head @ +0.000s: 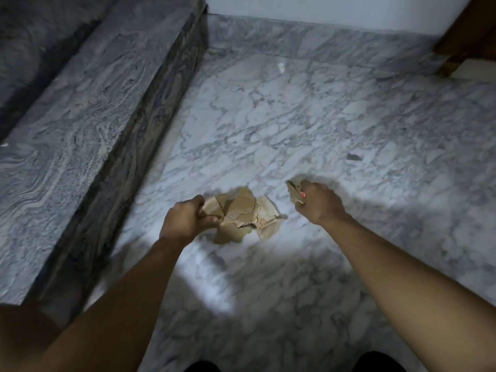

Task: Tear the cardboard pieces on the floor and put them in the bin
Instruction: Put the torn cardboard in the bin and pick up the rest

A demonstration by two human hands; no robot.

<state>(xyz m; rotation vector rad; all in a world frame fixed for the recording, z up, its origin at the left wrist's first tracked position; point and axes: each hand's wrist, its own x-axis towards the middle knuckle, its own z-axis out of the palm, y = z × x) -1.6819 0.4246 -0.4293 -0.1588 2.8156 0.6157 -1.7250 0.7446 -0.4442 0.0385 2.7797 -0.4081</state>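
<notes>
A bundle of torn brown cardboard pieces (241, 214) hangs above the marble floor. My left hand (185, 221) grips its left edge with curled fingers. To the right, apart from the bundle, my right hand (319, 202) holds a smaller torn cardboard scrap (294, 191), with the fingers curled round it. A small red mark shows on the scrap beside the fingers. No bin is in view.
White-grey marble floor (295, 116) spreads ahead. A raised grey marble step (80, 116) runs along the left. A wooden piece of furniture (467, 30) stands at the far right corner. A small dark speck (353, 157) and a white speck (281, 67) lie on the floor.
</notes>
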